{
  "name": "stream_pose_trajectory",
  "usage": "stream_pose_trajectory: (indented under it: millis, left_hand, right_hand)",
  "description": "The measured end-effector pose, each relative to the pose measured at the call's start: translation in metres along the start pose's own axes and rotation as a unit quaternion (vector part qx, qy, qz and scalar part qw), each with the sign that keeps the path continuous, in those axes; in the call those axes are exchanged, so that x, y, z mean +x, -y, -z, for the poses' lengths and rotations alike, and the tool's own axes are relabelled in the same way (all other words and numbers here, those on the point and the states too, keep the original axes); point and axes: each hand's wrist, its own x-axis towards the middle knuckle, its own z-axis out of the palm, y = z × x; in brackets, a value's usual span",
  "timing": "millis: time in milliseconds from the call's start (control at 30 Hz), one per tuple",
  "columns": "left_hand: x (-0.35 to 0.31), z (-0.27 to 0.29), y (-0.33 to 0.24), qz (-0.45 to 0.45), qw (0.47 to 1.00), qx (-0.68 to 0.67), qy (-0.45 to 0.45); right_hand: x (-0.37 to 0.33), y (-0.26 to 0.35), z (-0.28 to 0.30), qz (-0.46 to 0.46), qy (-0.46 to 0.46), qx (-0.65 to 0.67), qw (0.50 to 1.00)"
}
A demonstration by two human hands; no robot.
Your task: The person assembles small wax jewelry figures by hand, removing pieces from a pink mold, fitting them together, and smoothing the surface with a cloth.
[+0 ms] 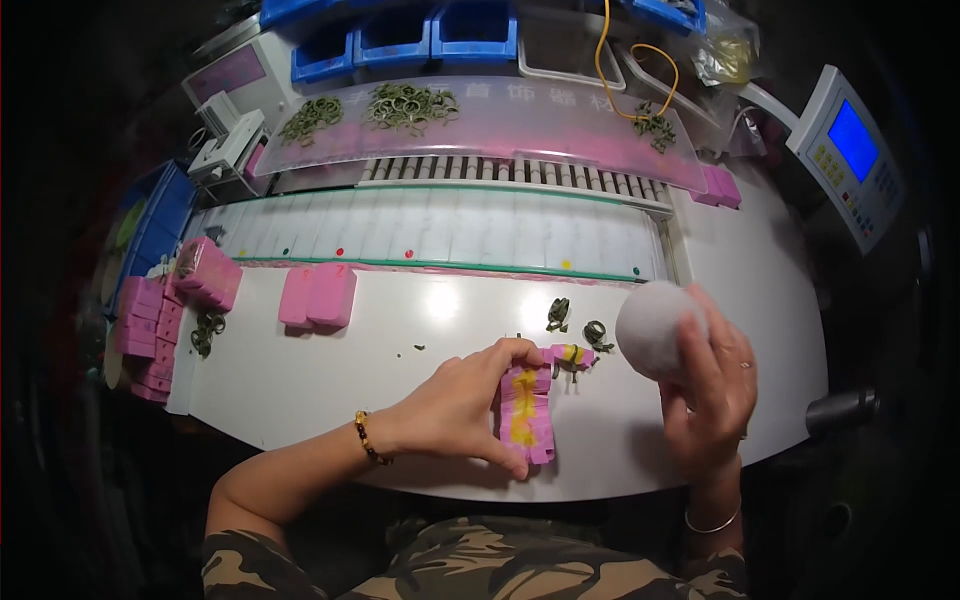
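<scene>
My left hand grips a pink rubber mould piece by its ends, thumb at the near end and fingers at the far end. A yellow streak runs along the piece's upper face. A round white ball-like pad is raised above the table at the right, with my right hand closed around it. Just beyond the mould piece lies a small pink and yellow piece with a dark green strip against it. Two little clumps of dark green rings, a looped one and a bunched one, rest farther back.
Pink blocks stand at left: a pair, a wrapped stack and a pile. Green rings lie on a translucent shelf at the back, below blue bins. A control panel leans in at right.
</scene>
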Motion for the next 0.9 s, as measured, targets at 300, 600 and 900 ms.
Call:
stream_pose_trajectory:
  millis: [300,600,900]
  left_hand:
    - [0.001,-0.003,-0.015,0.023,0.999,0.01,-0.032]
    - [-0.01,-0.028,0.004,-0.121,0.977,0.062,-0.161]
    - [-0.02,-0.034,0.006,-0.097,0.98,0.06,-0.16]
  right_hand:
    - [-0.011,0.031,-0.025,0.157,0.171,0.072,0.97]
    - [-0.035,0.053,-0.008,0.164,0.186,0.037,0.968]
    - [-0.024,0.0,0.003,-0.017,0.168,0.0,0.986]
